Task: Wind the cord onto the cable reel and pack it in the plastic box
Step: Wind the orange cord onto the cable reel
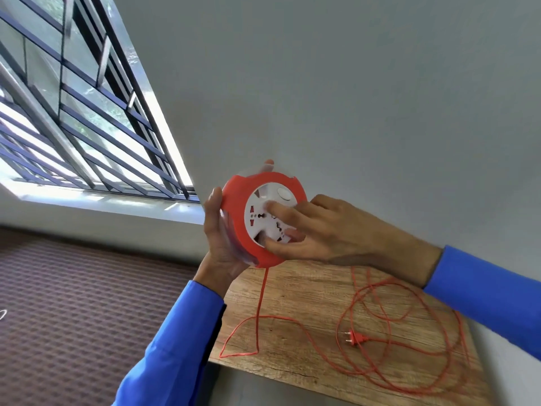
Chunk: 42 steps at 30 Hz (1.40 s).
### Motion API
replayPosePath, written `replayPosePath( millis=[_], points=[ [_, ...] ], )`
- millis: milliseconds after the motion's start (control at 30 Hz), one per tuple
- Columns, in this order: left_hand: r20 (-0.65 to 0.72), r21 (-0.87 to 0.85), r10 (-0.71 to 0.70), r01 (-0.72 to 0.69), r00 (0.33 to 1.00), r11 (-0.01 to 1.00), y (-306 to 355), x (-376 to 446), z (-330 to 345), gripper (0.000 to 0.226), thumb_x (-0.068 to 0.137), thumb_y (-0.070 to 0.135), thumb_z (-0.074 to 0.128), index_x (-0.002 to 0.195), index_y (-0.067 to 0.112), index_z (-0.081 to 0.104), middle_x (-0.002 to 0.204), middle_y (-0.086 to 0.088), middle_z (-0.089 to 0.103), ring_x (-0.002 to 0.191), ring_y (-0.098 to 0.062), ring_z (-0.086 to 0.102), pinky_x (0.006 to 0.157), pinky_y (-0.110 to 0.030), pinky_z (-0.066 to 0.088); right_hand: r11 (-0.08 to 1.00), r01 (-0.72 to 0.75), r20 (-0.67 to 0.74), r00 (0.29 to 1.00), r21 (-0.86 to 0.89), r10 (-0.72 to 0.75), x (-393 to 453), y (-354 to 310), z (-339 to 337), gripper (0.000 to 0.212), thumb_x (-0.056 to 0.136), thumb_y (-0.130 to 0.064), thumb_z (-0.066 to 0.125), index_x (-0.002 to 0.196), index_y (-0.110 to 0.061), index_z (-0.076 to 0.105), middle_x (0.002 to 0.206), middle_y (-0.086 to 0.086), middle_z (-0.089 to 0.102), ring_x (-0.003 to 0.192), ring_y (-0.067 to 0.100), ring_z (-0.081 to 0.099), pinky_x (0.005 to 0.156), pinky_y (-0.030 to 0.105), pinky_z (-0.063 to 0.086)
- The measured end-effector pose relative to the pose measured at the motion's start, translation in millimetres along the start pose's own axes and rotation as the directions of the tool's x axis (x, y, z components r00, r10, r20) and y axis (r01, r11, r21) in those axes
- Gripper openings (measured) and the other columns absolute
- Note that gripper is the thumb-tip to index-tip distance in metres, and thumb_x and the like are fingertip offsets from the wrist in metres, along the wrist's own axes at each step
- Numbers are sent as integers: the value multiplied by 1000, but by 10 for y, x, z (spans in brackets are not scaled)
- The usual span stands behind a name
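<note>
Cable reel [263, 219], red-rimmed with a white socket face, was held in the air above the near-left corner of the wooden worktop [307, 291], its face turned toward the camera. We saw the left hand [222, 244] gripping the reel's left edge, thumb curled over the red rim and fingers wrapped behind it; one fingertip showed above the top of the reel. The right hand [316, 230] lay on the white face, index finger stretched across the centre and thumb pinching near the lower edge of that face; its other fingers were hidden behind the reel, so we could not tell how they lay. Both wrists wore blue sleeves [175, 341].

From the bottom of the reel the orange cord [260, 300] hung straight down to the worktop, bent in a sharp loop near the worktop's front edge, then ran right into several loose overlapping coils lying right of and below the reel. The cord's two-pin plug [355, 337] rested on the worktop inside those coils, pins pointing left. Only a little cord, if any, showed wound inside the reel.

Left of the reel, a barred window [73, 112] stood in a grey wall [351, 83]; below it lay a patterned purple-brown surface [87, 303].
</note>
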<state>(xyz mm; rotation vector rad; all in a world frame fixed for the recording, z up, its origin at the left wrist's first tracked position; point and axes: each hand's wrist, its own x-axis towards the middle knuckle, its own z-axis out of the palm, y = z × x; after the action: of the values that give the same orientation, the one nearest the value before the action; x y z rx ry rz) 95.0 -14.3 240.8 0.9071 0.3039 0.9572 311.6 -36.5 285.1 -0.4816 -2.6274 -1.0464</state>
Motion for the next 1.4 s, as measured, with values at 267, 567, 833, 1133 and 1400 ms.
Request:
replayPosePath(
  millis=[267, 567, 833, 1133, 1400],
  points=[
    [-61, -85, -120, 114, 991, 990, 18, 2, -38, 100, 93, 72, 67, 169, 13, 40, 146, -19, 61, 130, -39, 61, 108, -60, 51, 950, 220, 67, 975, -223, -210, 106, 308, 43, 51, 107, -5, 49, 151, -31, 46, 134, 27, 64, 93, 30, 65, 72, 39, 46],
    [-102, -61, -51, 45, 993, 997, 3, 47, 147, 88, 85, 69, 77, 154, 18, 58, 131, -16, 70, 115, -36, 71, 91, -59, 62, 996, 24, 119, 992, 90, -35, 103, 434, 49, 43, 110, -35, 52, 152, -32, 46, 123, 25, 67, 66, 30, 62, 67, 39, 46],
    [-105, 3, 66, -66, 992, 998, -68, 136, 265, 107, 78, 66, 86, 160, 11, 43, 142, -23, 55, 130, -42, 53, 107, -53, 49, 586, -639, 208, 744, 498, 635, 74, 74, -25, 63, 83, -62, 82, 139, -36, 70, 103, -2, 84, 79, 21, 76, 69, 21, 43],
    [-174, 78, 104, -92, 979, 993, -280, 53, 314, 122, 78, 68, 85, 171, 7, 32, 152, -29, 55, 134, -41, 59, 113, -58, 50, -98, -865, 481, 177, 492, 859, 188, -276, -31, 60, 74, -86, 71, 102, -34, 78, 93, -21, 78, 79, 1, 74, 67, 26, 60],
    [-232, 178, 169, -129, 958, 976, -313, 30, 345, 124, 77, 73, 83, 171, 11, 31, 143, -18, 64, 121, -36, 68, 95, -53, 61, -590, -531, 682, -31, 608, 731, 245, -370, -21, 61, 77, -72, 82, 64, -12, 77, 56, 9, 71, 37, 14, 52, 48, 27, 45]
  ],
)
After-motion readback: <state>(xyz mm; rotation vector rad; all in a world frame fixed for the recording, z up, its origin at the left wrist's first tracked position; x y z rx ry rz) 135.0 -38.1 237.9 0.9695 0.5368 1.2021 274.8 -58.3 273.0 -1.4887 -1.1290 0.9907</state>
